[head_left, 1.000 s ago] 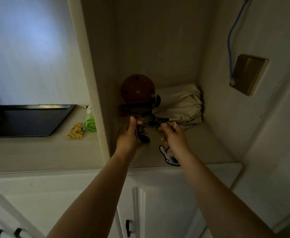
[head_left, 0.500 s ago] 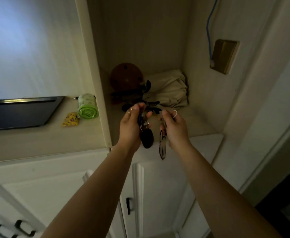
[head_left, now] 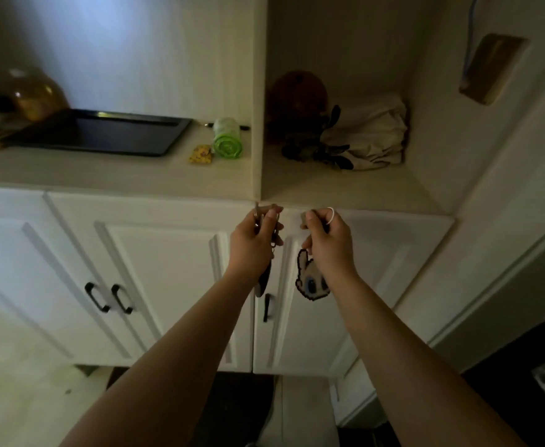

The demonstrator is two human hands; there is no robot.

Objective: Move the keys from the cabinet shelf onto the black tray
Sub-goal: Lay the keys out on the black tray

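The cream wooden cabinet (head_left: 155, 262) fills most of the view, with white panelled doors below and an open shelf niche (head_left: 345, 188) on the right. On the long counter to the left lies the flat black metal tray (head_left: 97, 137), and nothing is visible on its surface. Beside it, near the partition, stand a green plastic roll (head_left: 227, 145) and a small yellow packet (head_left: 201, 154). At the back of the niche a beige cloth bundle (head_left: 371, 137) and a round brown object (head_left: 298, 95) are visible.

In front of the doors, below the shelf edge, the left hand (head_left: 255, 241) is closed around a bunch of metal keys with a dark fob (head_left: 263, 279) hanging under it. The right hand (head_left: 326, 240) is also closed, pinching a second key set, whose white pixel-style rabbit charm (head_left: 309, 279) hangs down.

The keys are lifted off the shelf, so I judge the carrying step is in hand. The next move calls for bringing both hands to the left, over the counter, and lowering the keys on the tray before the fingers let go.
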